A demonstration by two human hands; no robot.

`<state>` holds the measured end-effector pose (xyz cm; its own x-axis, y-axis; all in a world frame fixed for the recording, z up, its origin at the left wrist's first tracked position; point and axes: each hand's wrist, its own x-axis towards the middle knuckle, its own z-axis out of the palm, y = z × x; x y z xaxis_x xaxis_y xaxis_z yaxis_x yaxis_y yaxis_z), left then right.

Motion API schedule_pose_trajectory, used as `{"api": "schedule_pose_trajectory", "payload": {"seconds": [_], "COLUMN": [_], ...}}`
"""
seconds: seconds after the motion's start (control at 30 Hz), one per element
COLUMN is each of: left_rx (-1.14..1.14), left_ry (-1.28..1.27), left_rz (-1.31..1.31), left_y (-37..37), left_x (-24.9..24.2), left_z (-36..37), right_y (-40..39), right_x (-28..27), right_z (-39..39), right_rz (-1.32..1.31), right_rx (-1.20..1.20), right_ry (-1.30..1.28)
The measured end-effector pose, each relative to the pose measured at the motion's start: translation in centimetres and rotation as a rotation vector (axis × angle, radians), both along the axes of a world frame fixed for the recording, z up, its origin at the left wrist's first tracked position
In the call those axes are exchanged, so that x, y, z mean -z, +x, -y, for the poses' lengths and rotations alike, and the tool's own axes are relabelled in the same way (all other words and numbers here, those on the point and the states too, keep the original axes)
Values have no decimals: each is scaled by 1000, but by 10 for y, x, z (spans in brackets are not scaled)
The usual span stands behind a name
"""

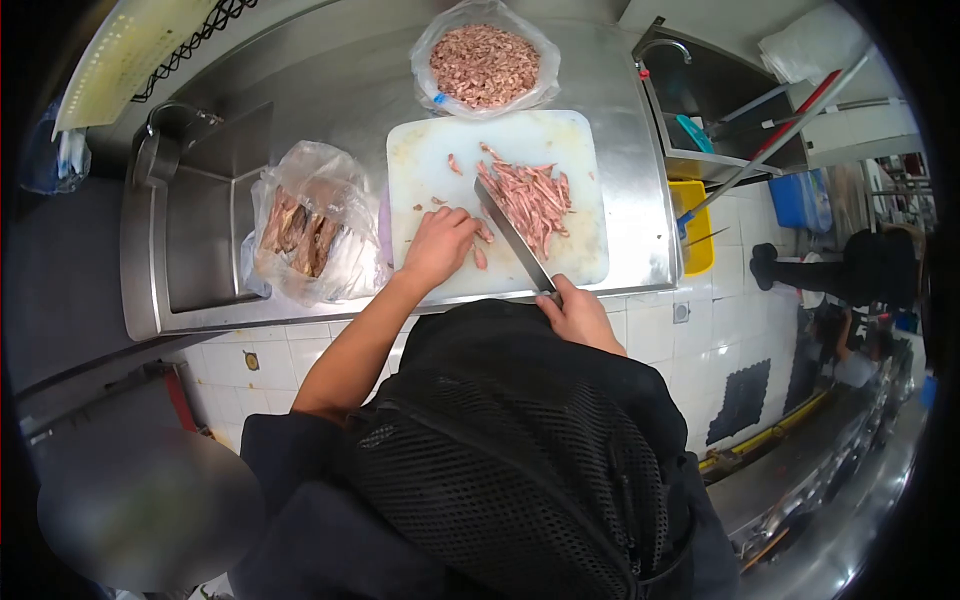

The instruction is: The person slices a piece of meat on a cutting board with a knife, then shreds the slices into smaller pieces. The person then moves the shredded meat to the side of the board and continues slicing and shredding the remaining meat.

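Observation:
My right hand (582,318) grips the handle of a large kitchen knife (517,240), whose long blade slants up and left across a white cutting board (420,155). Right of the blade lies a heap of pink meat strips (535,205). With its fingers curled together, my left hand (443,243) holds a small piece of meat (485,231) on the board, left of the blade. Another small piece (480,259) lies just below those fingertips. A few scraps are scattered higher up on the board.
A clear bag of chopped meat (485,62) stands behind the board. Left of it, an open plastic bag (318,165) holds brownish meat chunks (298,240), beside a metal sink (200,240). At the right are a yellow bucket (697,255), a slanting pole (765,150) and another person (865,268).

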<state>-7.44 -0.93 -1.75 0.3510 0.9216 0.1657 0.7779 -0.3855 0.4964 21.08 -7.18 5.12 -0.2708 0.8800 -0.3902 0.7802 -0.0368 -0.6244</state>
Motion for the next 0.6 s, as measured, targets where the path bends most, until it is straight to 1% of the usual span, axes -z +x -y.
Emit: {"api": "schedule_pose_trajectory", "payload": {"seconds": [0.07,0.13,0.2,0.33,0.4,0.43,0.5,0.6], "left_rx": [14,-34,-51,-91,-95,-99,-107,-113], "left_ry": [32,43,51,97,126,160,117,80], "left_rz": [-12,9,26,105,145,181,159,125], "left_y": [8,11,12,14,15,15,14,14], "left_x": [4,12,21,35,37,37,34,31], "left_z": [1,1,1,0,-1,1,4,1], "right_y": [1,3,6,3,-5,-10,-20,-42], "right_x": [-8,-18,-24,-35,-35,-20,26,36], "right_z": [-1,-2,-3,-4,-8,-8,-10,-24], "right_rz": [53,105,187,182,137,137,85,120], "right_rx": [-45,-95,-202,-228,-226,-233,-194,-179], "right_ry": [8,14,7,-43,-80,-86,24,69]}}
